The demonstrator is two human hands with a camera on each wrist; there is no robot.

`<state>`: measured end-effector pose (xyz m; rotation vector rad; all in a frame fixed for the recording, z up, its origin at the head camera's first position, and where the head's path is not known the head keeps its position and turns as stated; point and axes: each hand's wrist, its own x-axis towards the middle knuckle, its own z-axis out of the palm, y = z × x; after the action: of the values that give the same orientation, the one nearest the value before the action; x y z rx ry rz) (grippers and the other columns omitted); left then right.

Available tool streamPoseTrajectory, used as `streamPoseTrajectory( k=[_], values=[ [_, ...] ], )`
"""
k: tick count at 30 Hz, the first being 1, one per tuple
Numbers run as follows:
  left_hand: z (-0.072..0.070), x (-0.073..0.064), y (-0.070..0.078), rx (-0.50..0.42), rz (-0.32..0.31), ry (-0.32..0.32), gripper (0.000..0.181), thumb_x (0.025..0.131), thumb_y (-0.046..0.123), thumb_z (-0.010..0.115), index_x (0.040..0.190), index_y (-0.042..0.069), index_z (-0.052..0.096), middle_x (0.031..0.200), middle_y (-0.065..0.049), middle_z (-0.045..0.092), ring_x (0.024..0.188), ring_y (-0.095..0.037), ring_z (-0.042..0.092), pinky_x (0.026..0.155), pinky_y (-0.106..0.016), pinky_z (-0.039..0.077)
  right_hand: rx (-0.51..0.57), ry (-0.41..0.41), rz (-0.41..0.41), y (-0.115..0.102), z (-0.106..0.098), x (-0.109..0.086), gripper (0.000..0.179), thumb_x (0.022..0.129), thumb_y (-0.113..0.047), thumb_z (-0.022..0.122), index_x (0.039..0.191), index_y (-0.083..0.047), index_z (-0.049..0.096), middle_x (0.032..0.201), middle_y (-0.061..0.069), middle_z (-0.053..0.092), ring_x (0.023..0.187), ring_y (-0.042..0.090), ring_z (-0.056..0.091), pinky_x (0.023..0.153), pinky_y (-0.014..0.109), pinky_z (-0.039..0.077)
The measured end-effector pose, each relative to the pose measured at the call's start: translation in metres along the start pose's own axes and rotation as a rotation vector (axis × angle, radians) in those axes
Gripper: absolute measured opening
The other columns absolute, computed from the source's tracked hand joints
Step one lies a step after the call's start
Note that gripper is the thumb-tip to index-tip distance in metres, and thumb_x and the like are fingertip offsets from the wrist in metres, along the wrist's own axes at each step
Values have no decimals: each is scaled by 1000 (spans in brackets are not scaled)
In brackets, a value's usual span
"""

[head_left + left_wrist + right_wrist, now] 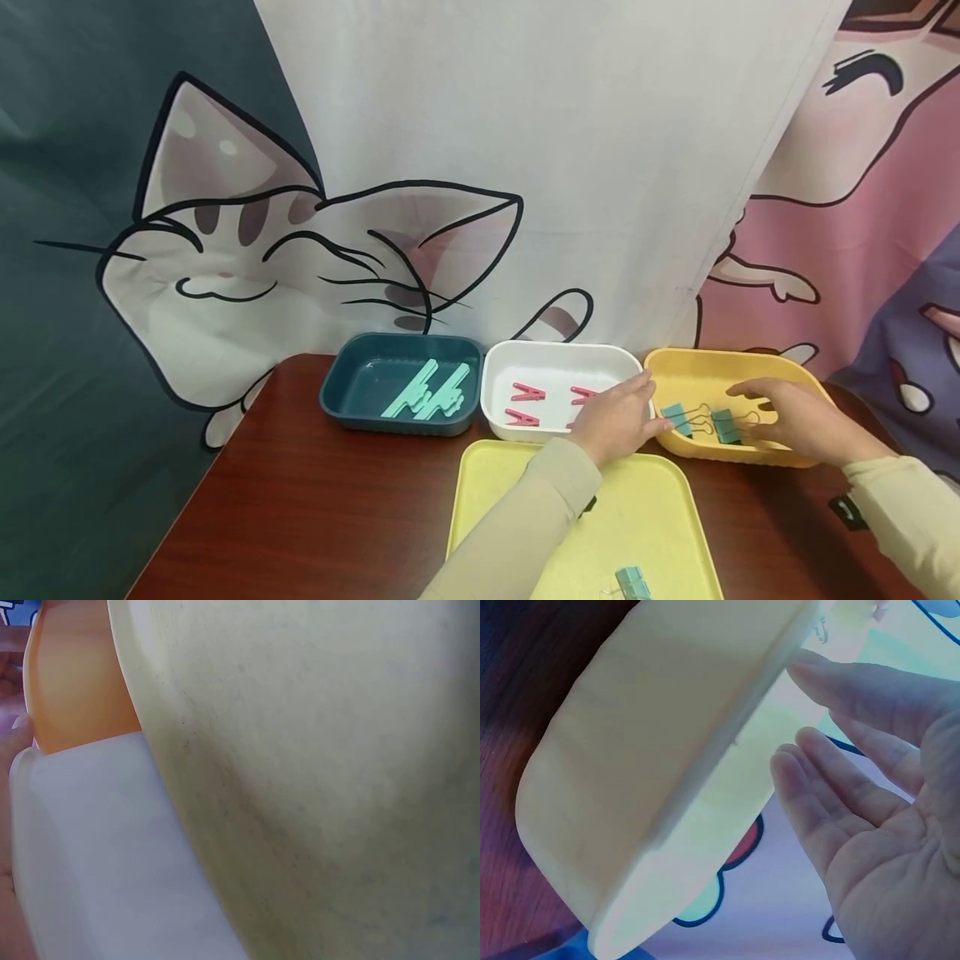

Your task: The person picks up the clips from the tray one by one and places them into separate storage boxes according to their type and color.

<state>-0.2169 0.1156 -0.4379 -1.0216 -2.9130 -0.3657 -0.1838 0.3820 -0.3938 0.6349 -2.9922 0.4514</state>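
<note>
My left hand (615,417) reaches over the right side of the white bin (555,358), its fingers extended at the neighbouring yellow bin's rim. Its thumb tip (22,727) lies right at that rim in the left wrist view. Over the right part of the yellow bin (712,375) is my right hand (806,421), fingers loosely bent. The right wrist view shows thumb and fingers (817,799) apart, with nothing between them. Two teal binder clips (677,421) with wire handles lie in the yellow bin, just left of the right hand. Pink clothespins (528,392) lie in the white bin, some partly hidden by the left hand.
A dark teal bin (401,343) holding long mint-green plastic pieces (442,396) stands left of the white one. In front, a pale yellow tray (645,517) carries another teal binder clip (633,582). Behind the brown table (315,500) hangs a printed cloth (600,167).
</note>
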Motion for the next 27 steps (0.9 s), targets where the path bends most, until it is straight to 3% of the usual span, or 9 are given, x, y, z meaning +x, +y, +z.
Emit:
streamPoseTrajectory(
  k=[9,17,22,24,27],
  values=[
    [1,-1,-1,2,-5,0,70,101,62,49,156,19,46,163,9,35,146,-1,32,112,-15,29,-100,181,-153,-17,3,-8,57,56,-2,97,107,0,72,102,10,72,82,30,71,66,40,60],
    [0,-1,-2,-4,5,4,69,102,61,50,155,18,47,163,8,36,147,-2,32,112,-15,29,-118,224,-210,-36,-2,-13,63,53,4,96,110,-3,71,104,6,72,82,21,68,68,37,59],
    [0,0,-2,4,9,9,68,102,61,50,155,18,48,162,8,37,146,-1,32,112,-15,30,-126,230,-219,-50,2,-17,63,52,-2,98,110,-8,72,104,2,72,86,21,68,70,38,59],
    [0,0,-2,4,10,10,68,102,61,51,155,18,48,162,8,37,146,-1,33,112,-15,31,-113,221,-209,-56,5,-20,62,54,-4,98,110,-9,73,105,1,72,88,20,68,71,35,58],
    [0,0,-1,2,9,6,68,102,61,50,155,18,48,163,7,36,146,-1,32,112,-15,30,-101,225,-235,-62,11,-24,64,53,-2,98,111,-12,72,106,-1,71,90,18,67,77,21,54]
  ],
)
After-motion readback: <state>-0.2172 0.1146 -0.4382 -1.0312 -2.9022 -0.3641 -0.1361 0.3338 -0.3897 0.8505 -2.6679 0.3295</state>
